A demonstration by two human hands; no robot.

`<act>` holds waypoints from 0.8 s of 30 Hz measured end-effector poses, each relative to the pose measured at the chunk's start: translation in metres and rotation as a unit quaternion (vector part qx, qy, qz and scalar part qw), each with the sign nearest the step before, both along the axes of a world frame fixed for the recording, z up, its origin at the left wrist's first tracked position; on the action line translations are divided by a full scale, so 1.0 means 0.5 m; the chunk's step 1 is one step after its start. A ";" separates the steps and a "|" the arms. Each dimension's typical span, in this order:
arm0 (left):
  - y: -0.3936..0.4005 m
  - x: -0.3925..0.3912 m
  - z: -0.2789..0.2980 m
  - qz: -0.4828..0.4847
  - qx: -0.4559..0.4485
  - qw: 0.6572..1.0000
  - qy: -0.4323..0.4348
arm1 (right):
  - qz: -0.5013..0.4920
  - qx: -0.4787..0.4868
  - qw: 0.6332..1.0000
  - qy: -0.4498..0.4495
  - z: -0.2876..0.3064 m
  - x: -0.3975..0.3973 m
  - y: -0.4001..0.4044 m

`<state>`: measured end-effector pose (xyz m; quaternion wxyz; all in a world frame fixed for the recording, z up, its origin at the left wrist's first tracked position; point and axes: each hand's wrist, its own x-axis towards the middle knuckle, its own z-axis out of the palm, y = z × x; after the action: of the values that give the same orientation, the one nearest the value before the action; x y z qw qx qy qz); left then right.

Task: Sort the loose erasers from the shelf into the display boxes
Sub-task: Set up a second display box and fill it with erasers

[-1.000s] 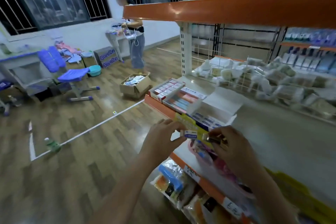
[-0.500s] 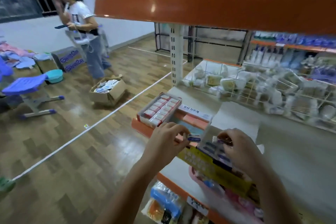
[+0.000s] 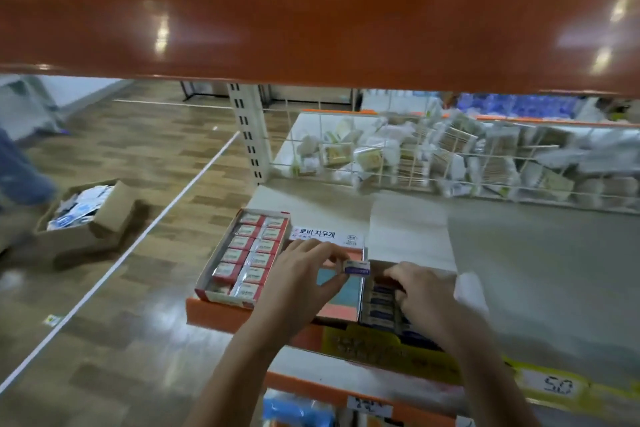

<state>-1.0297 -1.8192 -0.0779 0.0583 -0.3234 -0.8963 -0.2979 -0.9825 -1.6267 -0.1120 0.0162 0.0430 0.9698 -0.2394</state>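
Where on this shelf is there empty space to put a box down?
The grey shelf is bare to the right of the open box flap, in front of the wire baskets. The left front corner is crowded: three display boxes side by side, the red-eraser box filling the corner.

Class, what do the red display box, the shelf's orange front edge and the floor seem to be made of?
Red display box: probably printed card, with thin folded walls.
Orange front edge: likely painted metal; glossy, reflecting ceiling lights.
Floor: wood-look planks, perhaps laminate, with a sheen.
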 end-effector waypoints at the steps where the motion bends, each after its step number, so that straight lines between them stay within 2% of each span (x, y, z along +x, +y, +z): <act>1: 0.001 -0.010 0.001 -0.010 -0.003 1.000 -0.002 | 0.003 -0.006 1.000 -0.002 -0.001 0.002 -0.003; 8: 0.036 -0.050 0.006 -0.084 -0.028 0.996 0.009 | -0.023 -0.028 0.999 -0.006 0.017 0.028 -0.006; 15: 0.129 -0.027 0.009 -0.152 -0.069 0.986 -0.005 | -0.191 0.017 0.975 0.109 0.048 0.100 0.071; 19: 0.177 -0.012 -0.006 -0.145 -0.145 0.978 0.027 | -0.261 0.009 0.959 0.114 0.041 0.129 0.095; 24: 0.194 -0.021 -0.028 -0.120 -0.232 0.963 0.066 | -0.282 -0.011 0.955 0.090 0.025 0.139 0.097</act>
<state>-1.0401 -1.7222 -0.0921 0.0049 -0.4519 -0.8898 -0.0640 -0.9131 -1.5783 -0.0993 -0.1391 0.2930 0.9130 -0.2473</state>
